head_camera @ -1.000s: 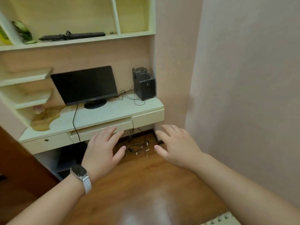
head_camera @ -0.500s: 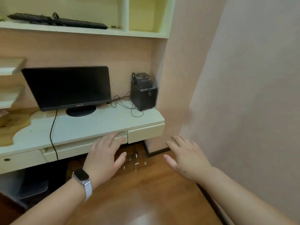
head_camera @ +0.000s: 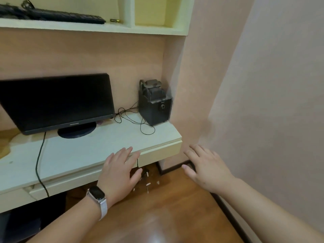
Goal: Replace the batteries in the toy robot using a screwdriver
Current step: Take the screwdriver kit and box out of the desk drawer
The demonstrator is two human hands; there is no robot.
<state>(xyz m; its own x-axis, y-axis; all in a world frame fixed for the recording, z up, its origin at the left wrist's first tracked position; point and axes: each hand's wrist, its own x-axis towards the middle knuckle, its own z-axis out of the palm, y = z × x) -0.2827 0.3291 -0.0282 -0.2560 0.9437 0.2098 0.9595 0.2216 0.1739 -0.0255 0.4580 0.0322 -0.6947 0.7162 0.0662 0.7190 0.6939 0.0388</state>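
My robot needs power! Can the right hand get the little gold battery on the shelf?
Probably not yet: the right hand hangs low, the small gold battery lies far above; nothing blocks it.

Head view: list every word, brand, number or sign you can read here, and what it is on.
Nothing can be read clearly.
Monitor: pale brand mark on the lower bezel, too blurred to read.
Speaker: small mark above the knob, too small to read.
Watch: screen dark, no text.
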